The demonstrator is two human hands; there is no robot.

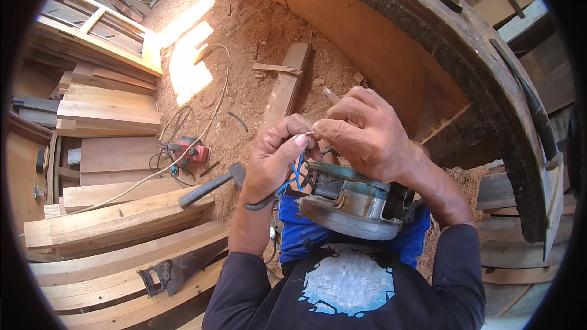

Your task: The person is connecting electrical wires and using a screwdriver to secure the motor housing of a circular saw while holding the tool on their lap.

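My left hand [275, 154] is closed, thumb against fingers, on a thin wire [309, 134] in front of my chest. The fingertips of my right hand [369, 136] pinch the same wire from the other side, and the two hands nearly touch. Looped blue wires [298, 174] hang below my left fingers, beside the end of a dark power cord [262, 203]. Under my hands a power tool, seemingly a circular saw [351, 208], with a rounded silver guard and teal housing, rests on my lap. My fingers hide the wire's tip.
Left of me lie a hammer [214, 185], a red power tool [192, 150], a handsaw [162, 278] and stacked boards [122, 214]. A pale cord [215, 113] crosses the sawdust-covered floor [244, 30]. Ahead lies a plank [287, 85]; a large curved wooden piece [483, 55] arches along my right.
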